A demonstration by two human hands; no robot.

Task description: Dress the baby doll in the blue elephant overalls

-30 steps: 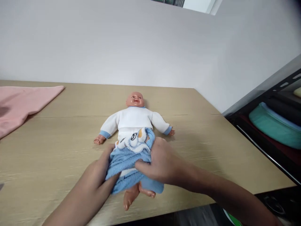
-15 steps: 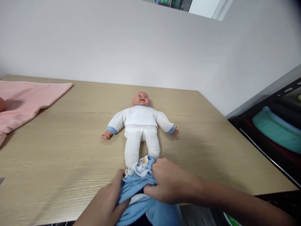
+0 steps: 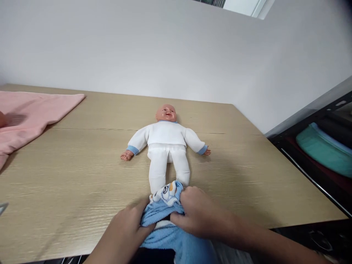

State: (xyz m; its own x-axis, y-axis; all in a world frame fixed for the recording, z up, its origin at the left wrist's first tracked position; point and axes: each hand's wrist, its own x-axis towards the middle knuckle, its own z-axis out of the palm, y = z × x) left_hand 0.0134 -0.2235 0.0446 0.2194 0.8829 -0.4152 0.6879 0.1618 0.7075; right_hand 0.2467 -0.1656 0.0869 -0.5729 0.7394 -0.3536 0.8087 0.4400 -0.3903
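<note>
Cloth (image 3: 161, 212) is bunched in left hand (image 3: 128, 223) and right hand (image 3: 200, 211), both closed, at the doll's legs (image 3: 157, 169). Even tension should limit twisting.

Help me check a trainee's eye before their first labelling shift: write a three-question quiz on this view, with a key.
1. True or false: the baby doll lies face down.
2. Choose one. The blue terrycloth garment is: A) untouched; B) held by one hand only; C) held by both hands.
3. Fill in: the cloth on the left of the table is ____ in colour.

Key: 1. False, it lies face up. 2. C, by the left hand and the right hand. 3. Pink.
</note>
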